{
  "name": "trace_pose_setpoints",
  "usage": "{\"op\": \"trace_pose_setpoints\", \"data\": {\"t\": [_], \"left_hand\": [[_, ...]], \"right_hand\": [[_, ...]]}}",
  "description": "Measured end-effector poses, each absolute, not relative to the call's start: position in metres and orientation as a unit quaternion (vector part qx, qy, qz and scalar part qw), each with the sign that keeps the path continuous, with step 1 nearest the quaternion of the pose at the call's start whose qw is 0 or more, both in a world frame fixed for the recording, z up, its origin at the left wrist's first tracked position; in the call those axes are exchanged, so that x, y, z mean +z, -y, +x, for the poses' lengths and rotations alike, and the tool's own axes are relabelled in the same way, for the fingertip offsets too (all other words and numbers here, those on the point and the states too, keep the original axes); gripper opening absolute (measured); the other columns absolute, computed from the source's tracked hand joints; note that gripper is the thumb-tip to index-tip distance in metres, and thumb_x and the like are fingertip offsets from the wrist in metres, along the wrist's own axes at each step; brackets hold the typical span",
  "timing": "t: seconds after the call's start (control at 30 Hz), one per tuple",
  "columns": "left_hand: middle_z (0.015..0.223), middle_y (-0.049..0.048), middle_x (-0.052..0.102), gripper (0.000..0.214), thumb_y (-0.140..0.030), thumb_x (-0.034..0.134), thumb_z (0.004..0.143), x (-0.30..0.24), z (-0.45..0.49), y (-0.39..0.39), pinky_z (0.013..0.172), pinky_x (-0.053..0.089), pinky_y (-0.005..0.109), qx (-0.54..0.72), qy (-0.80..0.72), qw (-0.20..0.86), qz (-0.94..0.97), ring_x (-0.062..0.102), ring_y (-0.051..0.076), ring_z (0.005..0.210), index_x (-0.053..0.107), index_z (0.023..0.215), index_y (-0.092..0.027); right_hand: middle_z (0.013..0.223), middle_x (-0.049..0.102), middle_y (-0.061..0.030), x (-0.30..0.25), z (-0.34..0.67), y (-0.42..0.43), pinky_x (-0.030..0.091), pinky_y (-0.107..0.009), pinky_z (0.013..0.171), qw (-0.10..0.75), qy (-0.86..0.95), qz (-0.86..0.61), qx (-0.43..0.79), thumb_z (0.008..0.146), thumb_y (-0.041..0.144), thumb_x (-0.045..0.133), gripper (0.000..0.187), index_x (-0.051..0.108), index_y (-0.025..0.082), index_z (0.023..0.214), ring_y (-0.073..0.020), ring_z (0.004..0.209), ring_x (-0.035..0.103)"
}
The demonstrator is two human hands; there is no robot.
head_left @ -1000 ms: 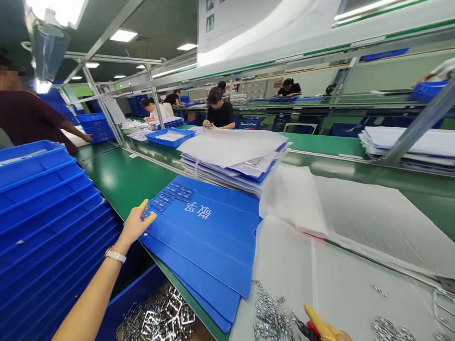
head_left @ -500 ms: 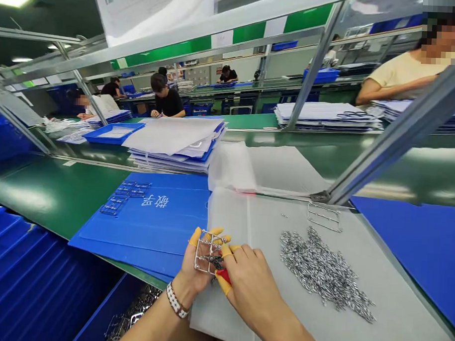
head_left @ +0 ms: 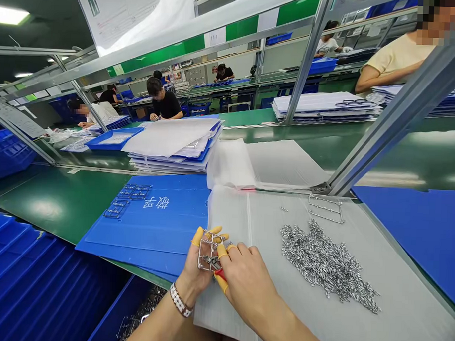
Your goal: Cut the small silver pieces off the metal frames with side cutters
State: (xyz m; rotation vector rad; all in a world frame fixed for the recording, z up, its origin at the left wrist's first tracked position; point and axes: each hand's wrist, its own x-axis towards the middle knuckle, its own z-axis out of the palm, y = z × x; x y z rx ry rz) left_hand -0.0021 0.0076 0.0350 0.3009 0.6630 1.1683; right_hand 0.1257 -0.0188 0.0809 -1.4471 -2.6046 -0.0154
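Observation:
My left hand point(head_left: 193, 265), with yellow finger covers, is closed around a small silver sprue frame point(head_left: 212, 245) that has little parts on its bars. In my right hand point(head_left: 251, 283), also wearing yellow finger covers, are nippers point(head_left: 221, 273) with red handles. Their dark jaws lie inside the frame at its lower bars. Whether the jaws touch a bar I cannot tell. To the right, a heap of small silver parts point(head_left: 327, 261) covers part of the grey-white sheet point(head_left: 238, 300). A bare silver frame point(head_left: 326, 210) rests behind the heap.
Several small frames point(head_left: 133, 191) lie on a blue plastic sheet point(head_left: 146, 240) at left. Below the table edge, a bin holds frame scraps point(head_left: 142, 314). Stacked sheets point(head_left: 168, 158) stand behind. A metal post point(head_left: 389, 126) slants up at right. Several people work beyond.
The view has shifted slightly. The nippers' jaws have turned a little within the frame, and both hands keep their hold.

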Motion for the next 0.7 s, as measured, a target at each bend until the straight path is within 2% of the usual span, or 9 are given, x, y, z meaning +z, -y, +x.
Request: {"op": "trace_pose_setpoints", "data": {"t": [0.23,0.4,0.6,0.7], "left_hand": [[0.096,0.0119,0.070,0.046,-0.049,0.044,0.086,0.0325,-0.0015,-0.0076,0.072,0.046,0.030,0.534,-0.309,0.775,0.141,0.064,0.019,0.074,0.064,0.106,-0.012],[0.097,0.0119,0.069,0.048,-0.051,0.047,0.085,0.0293,-0.0030,-0.0087,0.079,0.045,0.033,0.528,-0.328,0.769,0.148,0.064,0.021,0.079,0.064,0.107,-0.012],[0.095,0.0116,0.070,0.046,-0.048,0.048,0.085,0.0292,-0.0047,-0.0087,0.080,0.045,0.031,0.524,-0.325,0.775,0.138,0.064,0.021,0.083,0.064,0.107,-0.011],[0.093,0.0122,0.070,0.046,-0.048,0.048,0.085,0.0308,-0.0027,-0.0086,0.080,0.045,0.031,0.513,-0.315,0.787,0.133,0.064,0.022,0.087,0.065,0.107,-0.010]], "right_hand": [[0.081,0.059,-0.0054,0.0854,0.1264,0.0182,0.028,-0.036,0.066,0.071,0.869,-0.490,-0.005,0.076,0.021,0.058,0.014,0.058,0.019,0.091,-0.0232,0.077,0.051],[0.080,0.060,-0.0056,0.0864,0.1243,0.0167,0.028,-0.035,0.065,0.063,0.871,-0.487,-0.013,0.076,0.021,0.058,0.014,0.057,0.019,0.089,-0.0228,0.076,0.052],[0.077,0.060,-0.0069,0.0826,0.1241,0.0155,0.029,-0.036,0.063,0.030,0.880,-0.473,-0.024,0.070,0.016,0.063,0.015,0.058,0.017,0.085,-0.0231,0.073,0.053],[0.077,0.060,-0.0064,0.0817,0.1280,0.0135,0.029,-0.036,0.063,0.052,0.879,-0.474,-0.022,0.072,0.018,0.063,0.016,0.058,0.017,0.087,-0.0234,0.074,0.054]]}}
